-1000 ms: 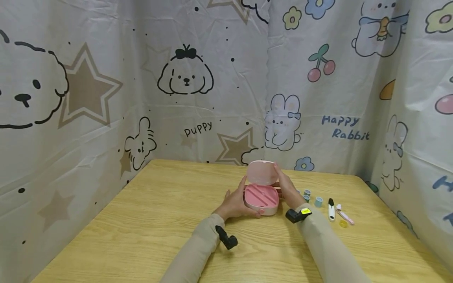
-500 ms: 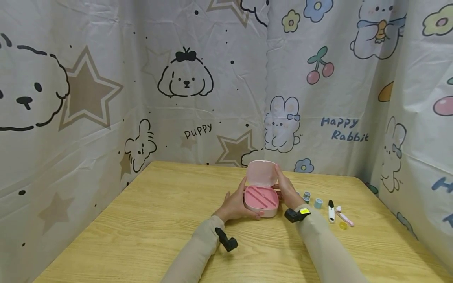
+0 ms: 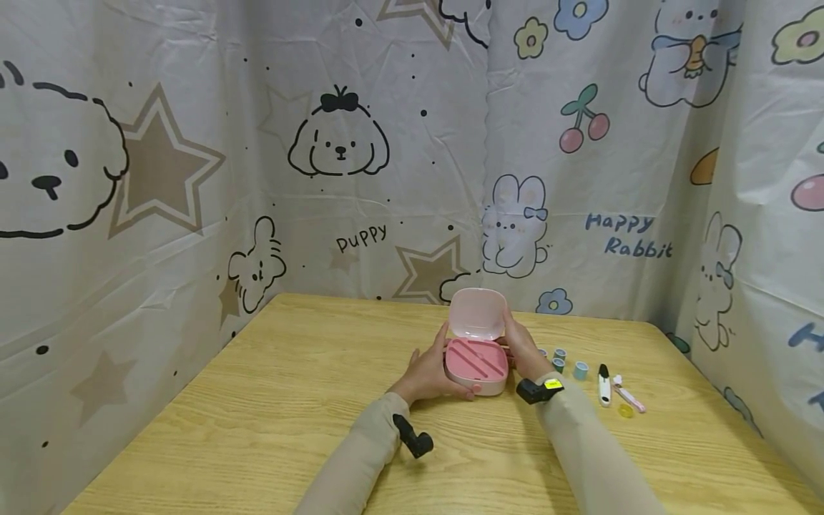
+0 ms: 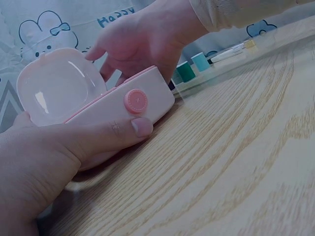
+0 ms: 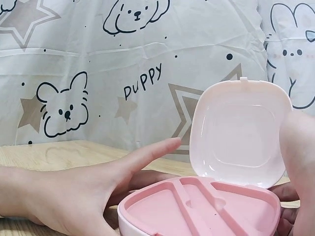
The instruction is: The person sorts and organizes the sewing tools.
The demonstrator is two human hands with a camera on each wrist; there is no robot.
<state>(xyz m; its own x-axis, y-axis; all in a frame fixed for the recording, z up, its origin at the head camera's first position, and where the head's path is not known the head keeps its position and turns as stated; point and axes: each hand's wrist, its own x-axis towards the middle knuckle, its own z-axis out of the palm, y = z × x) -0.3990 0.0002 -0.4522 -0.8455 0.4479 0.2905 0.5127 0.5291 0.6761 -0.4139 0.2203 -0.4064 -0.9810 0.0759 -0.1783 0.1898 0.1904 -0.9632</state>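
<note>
A small pink hinged box [image 3: 476, 366] stands on the table with its lid [image 3: 478, 313] raised. Inside sits a pink insert [image 5: 157, 201] with slanted ridges and grooves. My left hand [image 3: 425, 373] grips the box's left side, and its thumb lies along the front under a round pink button [image 4: 136, 101]. At the right side, my right hand [image 3: 524, 352] holds the box with its fingers curled around the back corner. The right thumb is up beside the lid's right edge; whether it touches the lid I cannot tell.
Right of the box are several thread spools [image 3: 581, 370], a white tool with a black tip [image 3: 604, 386], a slim pink-and-white item [image 3: 629, 395] and a small yellow disc [image 3: 626, 410]. A printed curtain [image 3: 360, 200] hangs behind the table [image 3: 309, 400].
The lid has swung further up and back. My right thumb has slid down and outward from the lid's upper corner. The left hand has stayed on the box.
</note>
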